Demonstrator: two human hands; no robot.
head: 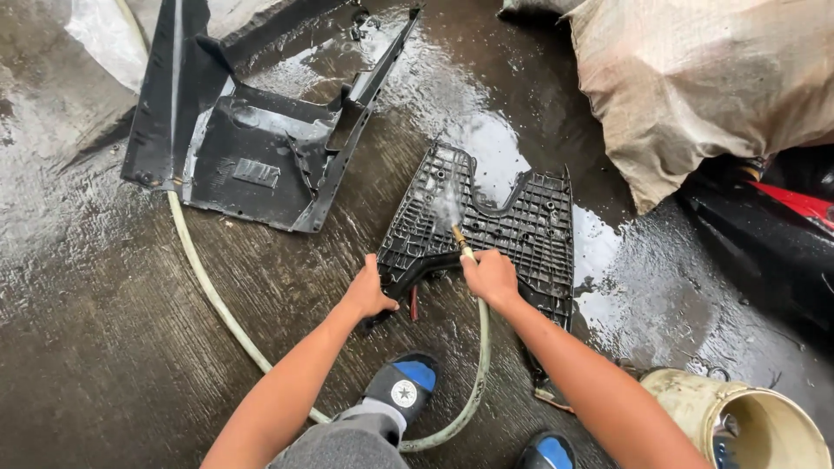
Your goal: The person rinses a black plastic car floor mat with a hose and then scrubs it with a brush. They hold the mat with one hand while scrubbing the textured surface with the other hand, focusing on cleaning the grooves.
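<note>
Head view, looking down on wet concrete. The left hand reaches forward from a nearly straight arm and closes over the near-left edge of the ribbed floor panel, fingers curled over the rim and thumb towards the right. The right hand, on an arm that enters from the lower right, is closed in a fist around the hose nozzle, knuckles upward.

The nozzle points away from the person and slightly left, onto the panel; a fine spray spreads from its tip across the ribbing. The hose, pale and rubbery, loops from the right fist down towards the near edge, curves left past the sandalled foot, then runs far-left under the large black body panel.

The ribbed floor panel lies flat at the centre of the scene, ribbed side up, with a U-shaped notch in its far edge; its long axis runs left to right, tilted a little so that the right end lies nearer.

To the right lie a tan sack and, near the lower right corner, a worn bucket on its side.
</note>
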